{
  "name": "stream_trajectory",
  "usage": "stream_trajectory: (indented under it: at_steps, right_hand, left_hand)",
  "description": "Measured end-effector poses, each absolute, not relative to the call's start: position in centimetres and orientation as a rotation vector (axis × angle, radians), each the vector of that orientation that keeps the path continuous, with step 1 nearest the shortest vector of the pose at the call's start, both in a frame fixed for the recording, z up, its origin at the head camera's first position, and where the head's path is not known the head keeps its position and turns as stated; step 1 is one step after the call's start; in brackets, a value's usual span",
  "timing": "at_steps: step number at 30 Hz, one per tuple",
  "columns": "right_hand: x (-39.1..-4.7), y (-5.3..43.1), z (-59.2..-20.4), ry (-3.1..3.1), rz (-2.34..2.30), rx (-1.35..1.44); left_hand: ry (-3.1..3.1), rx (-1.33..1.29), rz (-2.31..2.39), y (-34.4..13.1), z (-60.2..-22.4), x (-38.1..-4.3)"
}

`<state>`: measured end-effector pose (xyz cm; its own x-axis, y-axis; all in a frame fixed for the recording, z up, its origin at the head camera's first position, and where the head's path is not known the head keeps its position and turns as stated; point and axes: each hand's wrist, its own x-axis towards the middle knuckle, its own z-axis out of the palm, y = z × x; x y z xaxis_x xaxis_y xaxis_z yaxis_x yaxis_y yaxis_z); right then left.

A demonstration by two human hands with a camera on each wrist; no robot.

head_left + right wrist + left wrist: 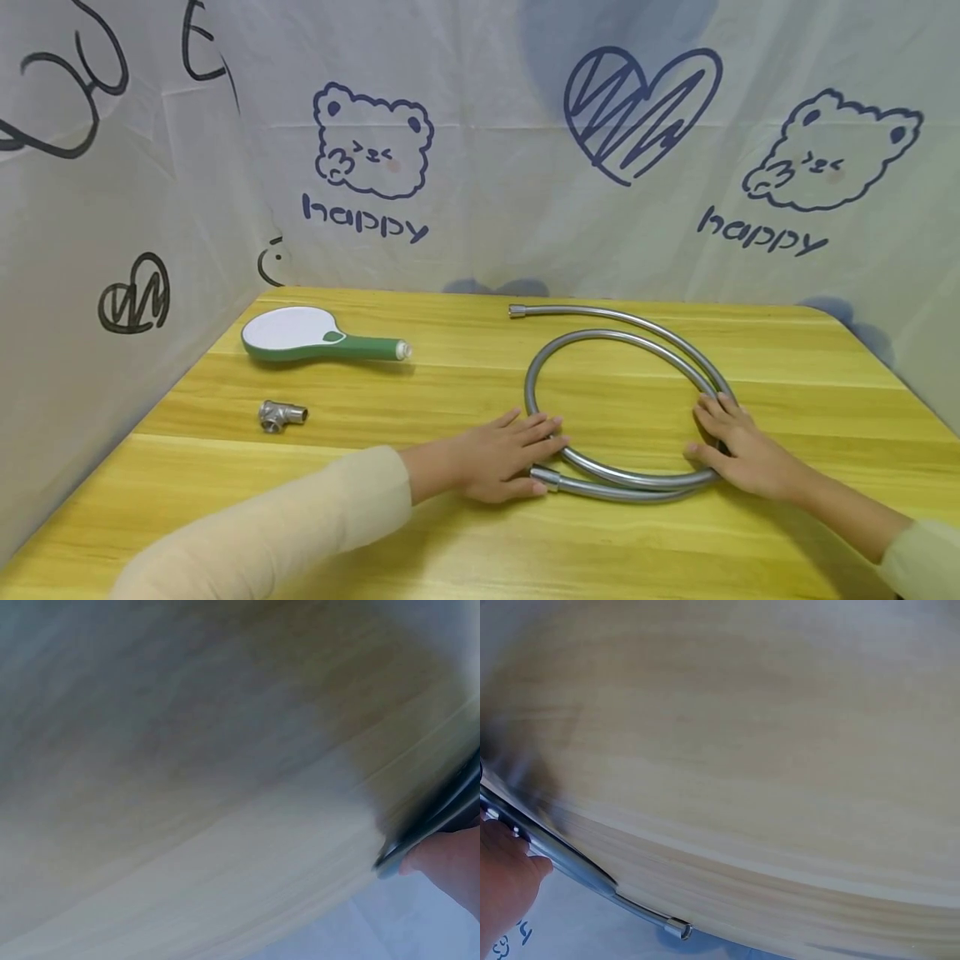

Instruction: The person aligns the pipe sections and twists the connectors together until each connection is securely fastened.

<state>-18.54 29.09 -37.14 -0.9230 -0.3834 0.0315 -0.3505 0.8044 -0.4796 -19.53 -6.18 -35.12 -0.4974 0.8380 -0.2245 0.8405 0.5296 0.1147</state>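
A grey metal shower hose [603, 335] lies coiled on the wooden table, one metal end fitting [517, 311] at the back and the other near my left hand. My left hand [504, 458] rests at the coil's left side, its fingers spread and fairly straight over the hose. On the coil's right side lies my right hand [742, 450], fingers extended across the tubing and thumb toward the inside of the loop. In the left wrist view the hose [570, 859] runs beside the hand; the right wrist view shows the thumb against the hose [431, 825].
A green and white shower head [330, 337] lies at the back left of the table [450, 375]. In front of it sits a small metal tee fitting [281, 415]. White cloth with drawings [480, 167] hangs behind and to the sides.
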Motion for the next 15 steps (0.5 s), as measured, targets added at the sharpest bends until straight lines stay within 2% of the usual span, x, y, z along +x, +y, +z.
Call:
stream_trajectory:
  at_steps: [15]
  right_hand:
    - [-18.63,29.40,-37.24,2.924,-0.706,-0.643]
  left_hand:
    - [2.525,1.449,-0.043,-6.31,-35.40,-19.43]
